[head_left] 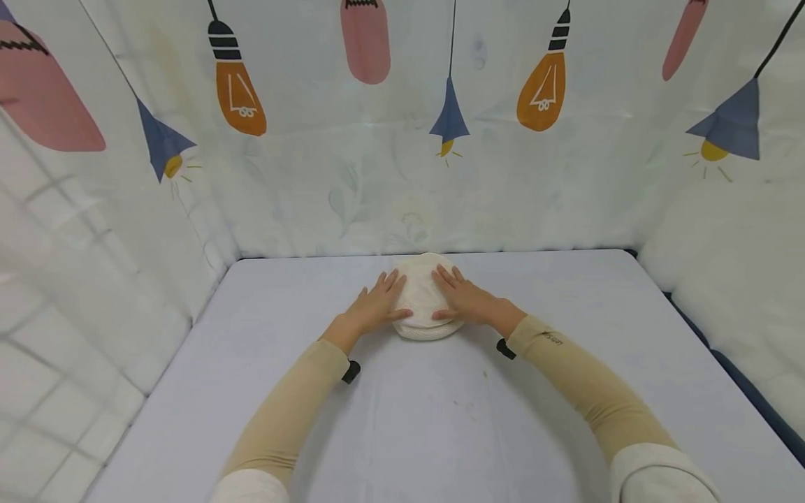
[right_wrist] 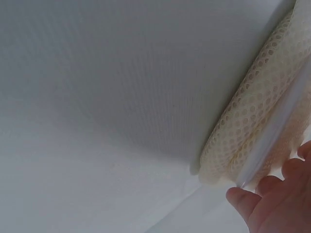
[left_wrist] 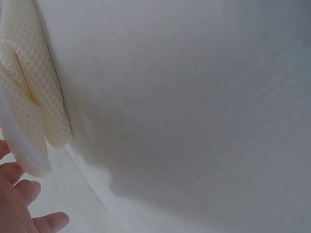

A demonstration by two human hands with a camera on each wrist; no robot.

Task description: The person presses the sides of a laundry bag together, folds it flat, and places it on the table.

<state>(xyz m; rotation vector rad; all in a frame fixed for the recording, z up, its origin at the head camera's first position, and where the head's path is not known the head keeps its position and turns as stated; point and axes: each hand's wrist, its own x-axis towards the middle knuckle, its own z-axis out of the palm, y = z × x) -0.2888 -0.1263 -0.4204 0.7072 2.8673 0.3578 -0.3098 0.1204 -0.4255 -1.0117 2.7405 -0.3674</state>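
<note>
A cream, rounded piece of mesh fabric [head_left: 420,293], soft and folded in layers, lies near the far edge of the table. Its exact kind is hard to tell. My left hand [head_left: 376,305] rests on its left side with fingers spread, and my right hand [head_left: 467,302] touches the right side the same way. In the left wrist view, folded mesh [left_wrist: 41,82] with a pale smooth band shows above the left fingers [left_wrist: 29,190]. The right wrist view shows the honeycomb mesh [right_wrist: 250,114] and a similar whitish band beside the right fingers [right_wrist: 268,185].
A white cloth covers the table [head_left: 402,419], with a few small faint stains right of centre. Behind it hangs a white curtain [head_left: 390,181] printed with lamps and bulbs. Similar fabric closes off the left and right sides.
</note>
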